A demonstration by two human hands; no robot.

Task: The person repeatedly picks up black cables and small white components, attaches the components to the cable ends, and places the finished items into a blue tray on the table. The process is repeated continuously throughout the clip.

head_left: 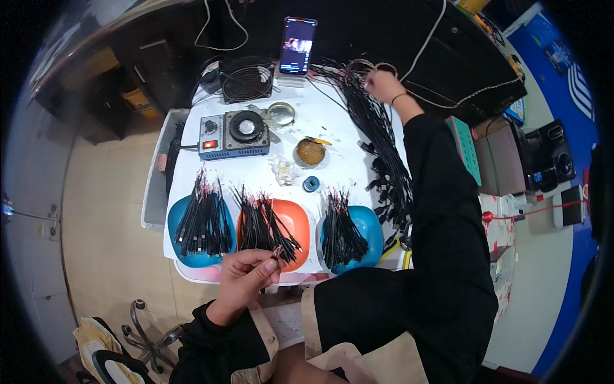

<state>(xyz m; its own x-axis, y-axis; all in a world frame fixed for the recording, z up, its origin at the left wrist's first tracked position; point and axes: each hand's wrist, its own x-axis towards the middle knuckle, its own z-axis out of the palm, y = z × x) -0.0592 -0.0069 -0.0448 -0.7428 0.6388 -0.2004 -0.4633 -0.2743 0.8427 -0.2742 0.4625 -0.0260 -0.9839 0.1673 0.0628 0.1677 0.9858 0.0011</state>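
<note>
My left hand [252,272] is closed in a pinch on a short black cable with bared reddish wire ends, just in front of the orange tray [295,221]. Short black cables [259,221] with stripped tips lie in that tray. Similar cables [203,224] fill the left blue tray [181,253], and more [341,233] lie in the right blue tray [371,233]. Reaching far right, my right hand [385,86] has its fingers curled at the far end of a long bundle of black cables [368,115]; what they grip is hidden.
A soldering pot with a control box [211,137] stands at the left, a fan [248,80] behind it. A lit phone [298,45] leans upright at the back. Mid-table hold a round tin of brown paste [310,152], a blue spool [311,184] and yellow-handled pliers [406,256].
</note>
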